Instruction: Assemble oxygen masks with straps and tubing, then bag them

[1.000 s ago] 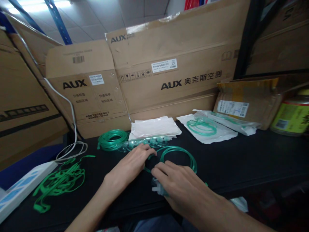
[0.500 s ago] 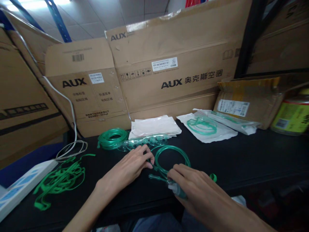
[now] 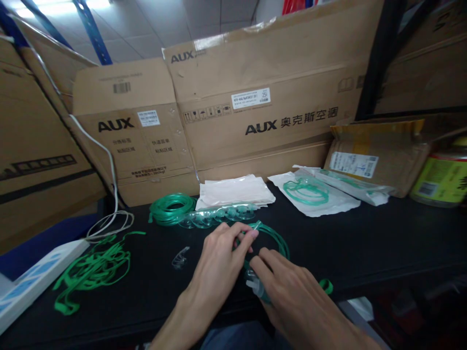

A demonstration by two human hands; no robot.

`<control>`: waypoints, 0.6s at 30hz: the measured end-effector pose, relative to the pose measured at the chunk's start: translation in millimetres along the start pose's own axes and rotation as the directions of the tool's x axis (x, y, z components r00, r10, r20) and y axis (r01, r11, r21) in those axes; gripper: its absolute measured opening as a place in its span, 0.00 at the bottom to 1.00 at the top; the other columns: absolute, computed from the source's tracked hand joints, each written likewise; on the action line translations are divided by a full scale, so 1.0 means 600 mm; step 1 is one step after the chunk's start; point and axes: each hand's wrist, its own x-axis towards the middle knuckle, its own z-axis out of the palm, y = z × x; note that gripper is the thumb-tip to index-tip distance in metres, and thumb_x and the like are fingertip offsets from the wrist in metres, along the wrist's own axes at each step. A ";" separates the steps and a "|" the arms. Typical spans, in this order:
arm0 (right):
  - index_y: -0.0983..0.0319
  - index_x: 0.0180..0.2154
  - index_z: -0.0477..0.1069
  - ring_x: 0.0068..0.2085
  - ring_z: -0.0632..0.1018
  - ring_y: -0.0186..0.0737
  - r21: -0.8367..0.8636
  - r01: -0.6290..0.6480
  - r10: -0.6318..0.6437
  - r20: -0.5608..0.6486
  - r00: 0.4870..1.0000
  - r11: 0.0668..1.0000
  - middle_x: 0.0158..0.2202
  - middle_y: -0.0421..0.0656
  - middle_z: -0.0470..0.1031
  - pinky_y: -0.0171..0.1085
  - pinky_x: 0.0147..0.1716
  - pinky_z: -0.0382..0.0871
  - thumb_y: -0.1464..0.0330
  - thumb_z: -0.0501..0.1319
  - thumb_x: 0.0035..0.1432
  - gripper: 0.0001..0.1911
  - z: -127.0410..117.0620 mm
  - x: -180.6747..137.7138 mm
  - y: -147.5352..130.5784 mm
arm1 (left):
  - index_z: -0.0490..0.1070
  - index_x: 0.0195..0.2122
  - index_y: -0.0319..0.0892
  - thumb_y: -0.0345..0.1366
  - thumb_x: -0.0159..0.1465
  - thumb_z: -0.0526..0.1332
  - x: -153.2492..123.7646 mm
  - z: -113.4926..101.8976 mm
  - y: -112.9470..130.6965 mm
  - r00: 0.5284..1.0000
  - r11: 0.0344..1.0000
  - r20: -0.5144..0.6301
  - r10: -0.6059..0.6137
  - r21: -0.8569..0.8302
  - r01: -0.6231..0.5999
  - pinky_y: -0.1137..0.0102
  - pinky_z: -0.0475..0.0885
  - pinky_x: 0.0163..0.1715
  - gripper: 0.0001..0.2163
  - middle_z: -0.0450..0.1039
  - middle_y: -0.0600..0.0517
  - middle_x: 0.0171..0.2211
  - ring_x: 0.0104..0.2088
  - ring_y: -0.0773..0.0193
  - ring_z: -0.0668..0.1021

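Near the middle of the black table, my left hand (image 3: 228, 255) is closed, thumb and finger pinching the green tubing (image 3: 279, 239) by its clear connector end (image 3: 257, 225). My right hand (image 3: 292, 287) is closed around an oxygen mask (image 3: 258, 288), mostly hidden under the palm. A pale connector on the mask pokes out to the left, and a green strap (image 3: 326, 286) shows to the right of the hand. Left of my left hand lies a small clear curled piece (image 3: 180, 258), too faint to name. Behind the hands are several clear mask shells (image 3: 219, 214) in a nested row.
A green tubing coil (image 3: 172, 208) and white pouches (image 3: 235, 190) lie at the back. Green straps (image 3: 95, 270) and a power strip (image 3: 40, 279) are at left. A packaged mask (image 3: 308, 192), cardboard box (image 3: 372, 155) and yellow-labelled jar (image 3: 441, 175) stand right. Large cartons (image 3: 262, 107) wall the back.
My left hand has moved right, close to my right hand, now raising the tubing's connector end. A small clear piece now lies on the table at left. My right hand stays around the mask.
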 end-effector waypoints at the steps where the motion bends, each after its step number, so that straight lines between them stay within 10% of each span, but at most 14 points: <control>1: 0.62 0.46 0.69 0.42 0.82 0.55 -0.011 0.000 -0.001 -0.012 1.000 1.000 0.43 0.51 0.79 0.43 0.29 0.78 0.85 0.56 0.47 0.25 0.004 0.001 -0.005 | 0.78 0.39 0.48 0.43 0.70 0.58 -0.001 0.007 0.003 1.000 1.000 0.004 -0.023 -0.018 0.023 0.66 0.72 0.40 0.10 0.78 0.53 0.31 0.36 0.59 0.79; 11: 0.59 0.45 0.71 0.41 0.80 0.42 0.379 0.079 -0.026 -0.144 0.989 0.922 0.42 0.45 0.77 0.37 0.40 0.76 0.82 0.56 0.56 0.18 -0.024 0.008 0.054 | 0.77 0.43 0.43 0.29 0.69 0.59 -0.024 0.038 -0.025 0.987 0.990 0.098 0.127 0.047 -0.132 0.62 0.70 0.51 0.08 0.79 0.52 0.41 0.42 0.58 0.79; 18: 0.60 0.42 0.72 0.41 0.79 0.41 0.396 0.013 -0.035 0.048 0.998 0.918 0.41 0.45 0.77 0.36 0.41 0.72 0.83 0.57 0.56 0.17 -0.021 0.027 0.070 | 0.75 0.49 0.46 0.33 0.70 0.60 -0.042 0.006 -0.034 0.994 0.999 0.097 0.055 -0.003 -0.055 0.69 0.74 0.43 0.09 0.76 0.52 0.44 0.39 0.62 0.79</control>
